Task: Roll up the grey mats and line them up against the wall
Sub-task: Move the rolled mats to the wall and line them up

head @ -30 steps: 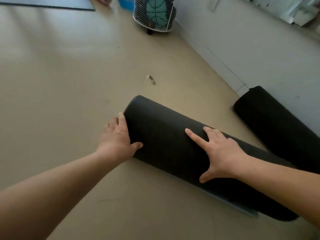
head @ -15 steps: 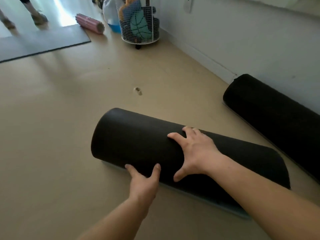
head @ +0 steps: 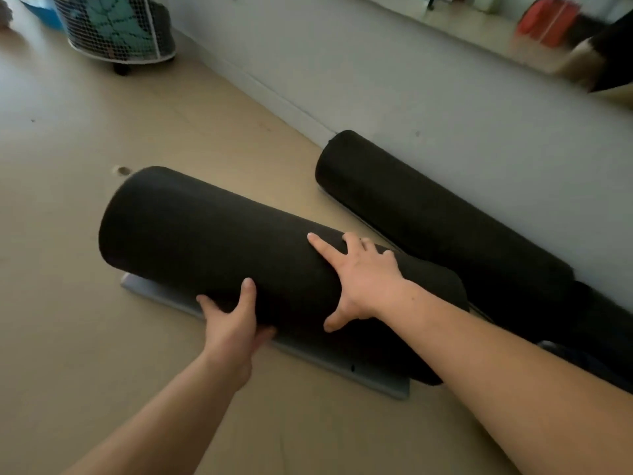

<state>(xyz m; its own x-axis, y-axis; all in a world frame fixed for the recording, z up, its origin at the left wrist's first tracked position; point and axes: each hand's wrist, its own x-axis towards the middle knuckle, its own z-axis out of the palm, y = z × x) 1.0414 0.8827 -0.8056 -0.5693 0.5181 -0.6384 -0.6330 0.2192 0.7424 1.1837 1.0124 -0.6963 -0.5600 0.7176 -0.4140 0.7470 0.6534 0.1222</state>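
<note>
Rolled grey mat point(head: 212, 234) on the floor point(head: 68, 303), lying at an angle to the wall point(head: 445, 97), left end well apart from it, right end close to a second roll point(head: 428, 214), contact there impossible to tell. Left hand point(head: 233, 323) low on the mat's near side, fingers up against the curve and thumb tucked beneath, gripping it. Right hand point(head: 363, 279) on top, fingers spread wide and laid over the crest, pressing flat. Lighter grey flap point(head: 308, 354) of the mat's loose end poking out flat along its near edge. Second roll stretched lengthwise at the foot of the wall, touching it. Wire basket point(head: 116, 29) on castors farther along the same wall, stuffed with something teal. Small pale mark point(head: 121, 170) on the floor just past the mat's left end. Blurred reflections in a mirror point(head: 513, 36) above the wall's lower band.
</note>
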